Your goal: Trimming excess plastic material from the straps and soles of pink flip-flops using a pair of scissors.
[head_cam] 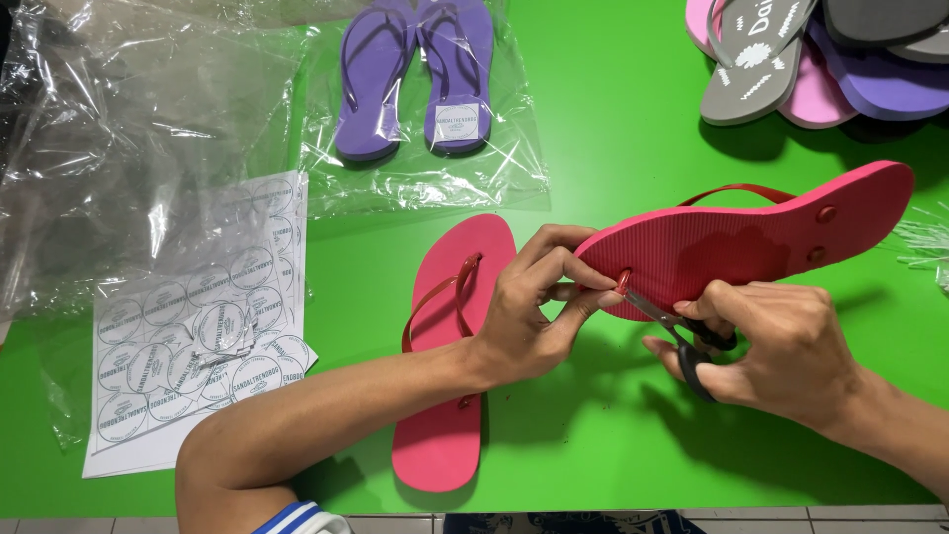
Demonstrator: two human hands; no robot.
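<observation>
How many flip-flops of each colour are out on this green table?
Red: 2, one held sole-up, one lying flat
Purple, in the clear bag: 2
Mixed pile, top right: overlapping, cannot count exactly
Total clearly countable: 4

The left hand [529, 311] grips the toe end of a red flip-flop [751, 237], held sole-up above the green table [613, 119]. The right hand [781, 346], at 4 o'clock of it, works black scissors [682, 331] — their tips touch the strap plug at the sole's toe. A second red flip-flop [450, 346] lies strap-up under the left forearm. At 11 o'clock, a purple pair [415, 69] sits in a clear bag; at 9 o'clock, a sticker sheet [198, 326] under loose plastic [129, 129]. At 1 o'clock — a pile of flip-flops [820, 59].
</observation>
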